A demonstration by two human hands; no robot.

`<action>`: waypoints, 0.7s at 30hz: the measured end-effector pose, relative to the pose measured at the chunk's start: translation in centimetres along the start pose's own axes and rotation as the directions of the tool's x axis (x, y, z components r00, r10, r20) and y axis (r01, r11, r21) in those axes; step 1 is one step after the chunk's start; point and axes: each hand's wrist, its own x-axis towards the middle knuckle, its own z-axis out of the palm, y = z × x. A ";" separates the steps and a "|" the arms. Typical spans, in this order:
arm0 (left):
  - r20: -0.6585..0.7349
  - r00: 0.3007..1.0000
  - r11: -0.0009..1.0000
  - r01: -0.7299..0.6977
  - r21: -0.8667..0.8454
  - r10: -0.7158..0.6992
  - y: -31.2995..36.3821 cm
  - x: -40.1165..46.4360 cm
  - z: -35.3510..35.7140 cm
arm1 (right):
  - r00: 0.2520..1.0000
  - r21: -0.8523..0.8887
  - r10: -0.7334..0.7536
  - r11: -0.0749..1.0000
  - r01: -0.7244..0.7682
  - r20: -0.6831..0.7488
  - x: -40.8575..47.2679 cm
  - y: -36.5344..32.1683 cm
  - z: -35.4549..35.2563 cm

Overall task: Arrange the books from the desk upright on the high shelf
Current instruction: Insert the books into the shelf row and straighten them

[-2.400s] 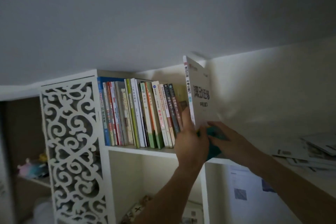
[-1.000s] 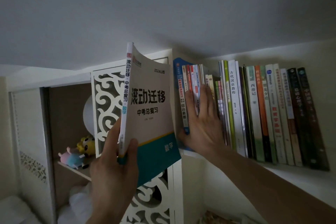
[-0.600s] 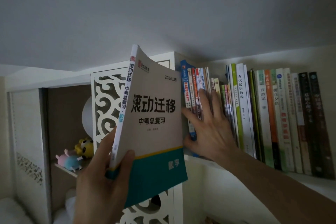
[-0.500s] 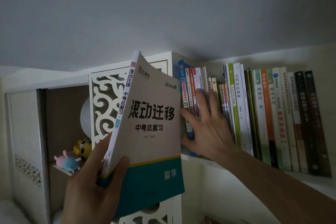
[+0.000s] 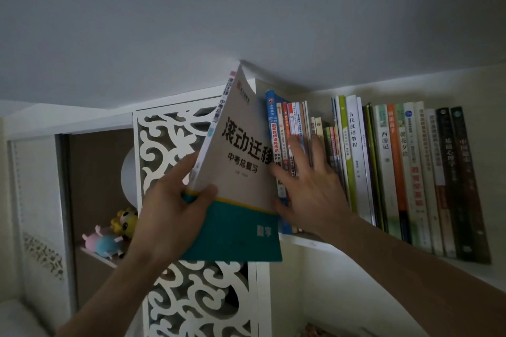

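Head view: left hand (image 5: 169, 208) grips workbook (image 5: 241, 172).

The scene is dim and greyish, with soft light that seems to come from the left. The dark books (image 5: 462, 180) at the right end of the shelf (image 5: 323, 244) sink into shadow, their spines barely legible. Straight lines bow towards the frame edges, and fine detail looks soft and grainy
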 end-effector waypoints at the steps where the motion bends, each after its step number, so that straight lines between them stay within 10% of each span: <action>1: -0.013 1.000 1.000 -0.009 0.007 0.009 0.0 0.4 0.7 | 1.000 -0.003 -0.001 1.000 0.001 0.000 0.0 0.1 0.0; 21: -0.357 0.926 0.991 -0.136 -0.012 0.123 -2.2 0.0 9.0 | 1.000 -0.011 0.012 1.000 -0.012 -0.012 -0.3 -0.3 0.1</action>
